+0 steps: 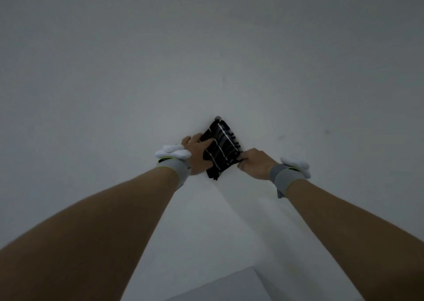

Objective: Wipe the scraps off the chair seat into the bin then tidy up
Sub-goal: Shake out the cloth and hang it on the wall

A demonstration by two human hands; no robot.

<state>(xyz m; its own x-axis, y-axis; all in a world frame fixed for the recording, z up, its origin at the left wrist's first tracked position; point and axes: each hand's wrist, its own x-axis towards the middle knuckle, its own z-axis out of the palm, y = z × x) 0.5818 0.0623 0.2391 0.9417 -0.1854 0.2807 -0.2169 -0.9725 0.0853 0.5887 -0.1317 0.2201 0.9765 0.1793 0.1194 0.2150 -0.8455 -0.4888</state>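
A black cloth with thin white stripes [221, 148] is held flat against a white wall, its top corner at a small grey hook [217, 118]. My left hand [195, 152] grips the cloth's left edge with the thumb laid over it. My right hand [254, 163] pinches the cloth's lower right corner. Both arms reach forward and up, with grey wristbands and white pads on the wrists. No chair, scraps or bin is in view.
A plain white wall [206, 48] fills nearly the whole view. A wall corner edge [229, 204] runs down below the cloth. A pale grey flat surface [229, 287] shows at the bottom centre.
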